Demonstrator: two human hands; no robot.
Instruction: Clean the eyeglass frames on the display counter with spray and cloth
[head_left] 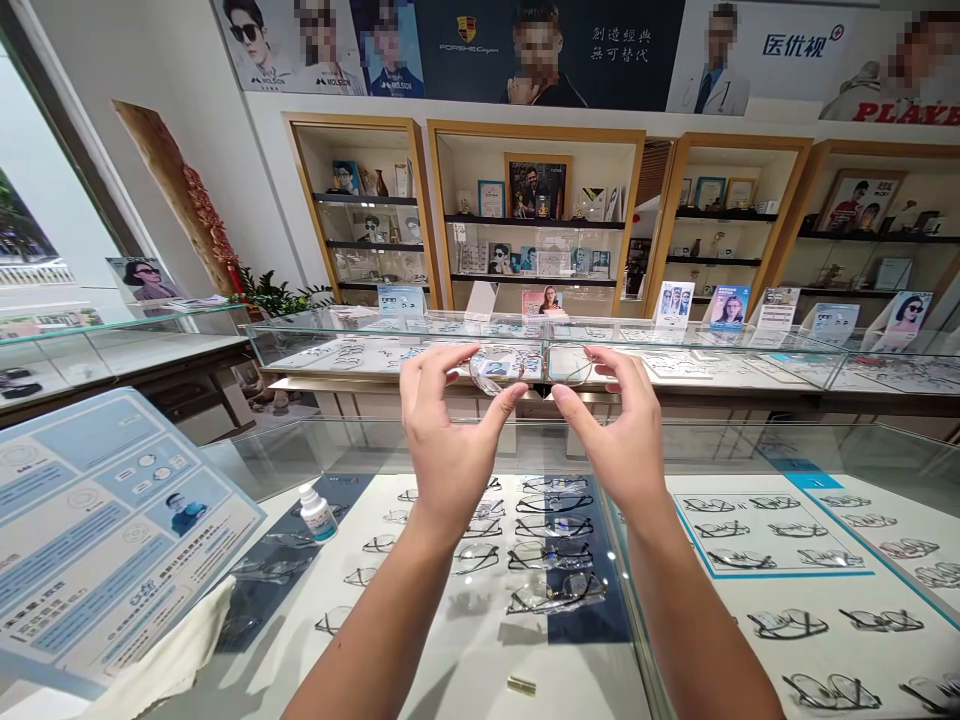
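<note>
Both hands are raised in front of the chest, holding a pair of clear-framed glasses (529, 365) up at about the level of the far counter. The left hand (446, 430) pinches the left lens rim between thumb and fingers; the right hand (619, 435) pinches the right rim the same way, so each hand is closed on its own end of the frame. The long axis of the glasses runs left to right between the 2 grips, level, with the bridge midway — neither hand is nearer than the other. Whether the temples are folded or open I cannot tell. Below the forearms lies the glass display case (637, 600) with rows of frames inside; on its top, left of the arms, stand a small white dropper bottle (316, 512), a printed lens chart (105, 530) and a pale cloth (161, 665).
</note>
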